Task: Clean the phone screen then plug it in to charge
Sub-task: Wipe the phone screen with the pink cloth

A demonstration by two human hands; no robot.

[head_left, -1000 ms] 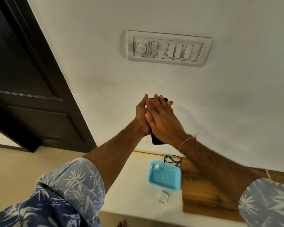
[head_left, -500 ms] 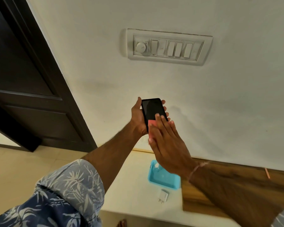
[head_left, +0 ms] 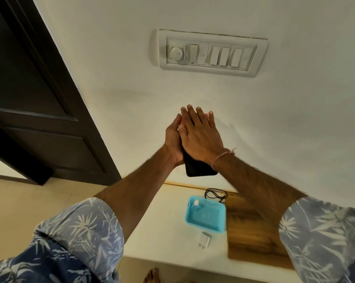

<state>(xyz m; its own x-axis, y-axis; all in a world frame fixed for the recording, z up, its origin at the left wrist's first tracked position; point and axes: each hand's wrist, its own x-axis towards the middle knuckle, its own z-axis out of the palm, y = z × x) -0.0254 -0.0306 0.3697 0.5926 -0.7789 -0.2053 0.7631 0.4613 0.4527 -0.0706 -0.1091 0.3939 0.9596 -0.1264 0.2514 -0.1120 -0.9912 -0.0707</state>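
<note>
My left hand grips a black phone from its left edge, holding it up in front of the white wall. My right hand lies flat over the upper part of the screen with straight fingers, pressing a pink cloth whose edge peeks out between the fingertips. Only the phone's lower end shows below my right wrist. A white charger adapter lies on the white counter below, and a coiled black cable lies by the wall.
A light blue tray sits on the white counter beside a wooden board. A white switch panel is on the wall above. A dark door stands to the left. A bare foot shows below.
My right hand slid the pink cloth from the phone's lower end up to its top, now covering the upper screen. My left hand kept holding the phone.
</note>
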